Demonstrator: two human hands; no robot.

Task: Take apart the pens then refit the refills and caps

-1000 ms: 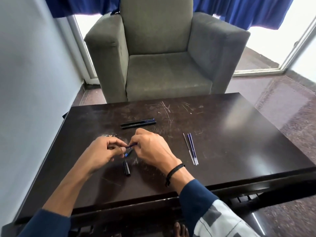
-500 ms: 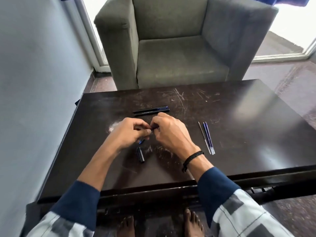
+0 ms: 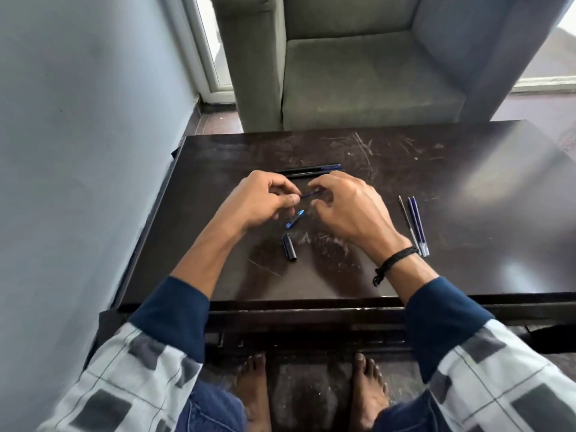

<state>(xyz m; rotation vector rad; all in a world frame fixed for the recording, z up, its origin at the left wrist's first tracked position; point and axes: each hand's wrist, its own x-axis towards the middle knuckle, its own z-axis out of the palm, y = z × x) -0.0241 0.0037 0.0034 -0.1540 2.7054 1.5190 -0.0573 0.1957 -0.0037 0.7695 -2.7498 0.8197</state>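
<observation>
one grey fabric armchair (image 3: pixel 358 73) fills the upper middle of the frame, behind a dark scratched wooden table (image 3: pixel 467 244). both forearms reach up from the lower edge, angled inward so the hands meet at frame centre above the tabletop. the left hand (image 3: pixel 261 201) is curled, thumb and forefinger pinching one end of a thin blue refill (image 3: pixel 310 193); the right hand (image 3: pixel 349 207), knuckles up, pinches its other end. two dark pens (image 3: pixel 314 168) lie side by side just above the hands. three loose refills (image 3: pixel 416 226) lie right of centre. a black cap (image 3: pixel 289 247) and a small blue tip piece (image 3: pixel 295 219) lie just below the hands.
</observation>
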